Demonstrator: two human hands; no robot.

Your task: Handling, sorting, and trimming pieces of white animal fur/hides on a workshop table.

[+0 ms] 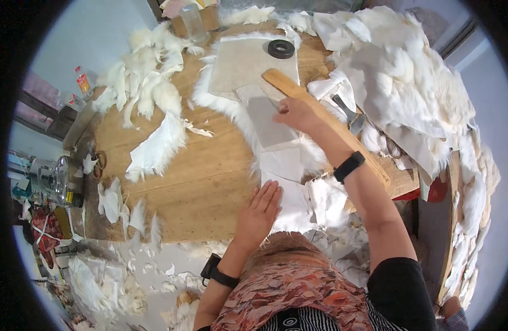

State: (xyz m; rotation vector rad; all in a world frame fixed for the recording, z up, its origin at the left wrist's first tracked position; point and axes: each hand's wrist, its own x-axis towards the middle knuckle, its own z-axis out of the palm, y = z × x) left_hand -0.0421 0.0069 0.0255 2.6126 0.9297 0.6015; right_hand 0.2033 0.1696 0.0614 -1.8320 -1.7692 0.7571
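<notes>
My left hand (261, 212) lies flat, fingers together and stretched out, on a white fur piece (291, 207) laid skin side up at the table's near edge. Farther up, my right hand (295, 115) is closed over a narrow grey sheet (263, 118); what its fingers pinch, if anything, is hidden. The sheet lies on a long strip of pelt with white fur fringing its left side. Beyond it a large pale rectangular sheet (237, 63) carries a black ring (281, 49). A long wooden board (284, 84) runs diagonally beneath my right forearm.
Right of the board lies a dark-handled, wide-bladed tool (350, 115). White pelts are heaped at the right (408, 71), with loose pieces at the left (160, 146). A clear jar (193, 25) stands at the back. Another person's hand (451, 307) shows at lower right.
</notes>
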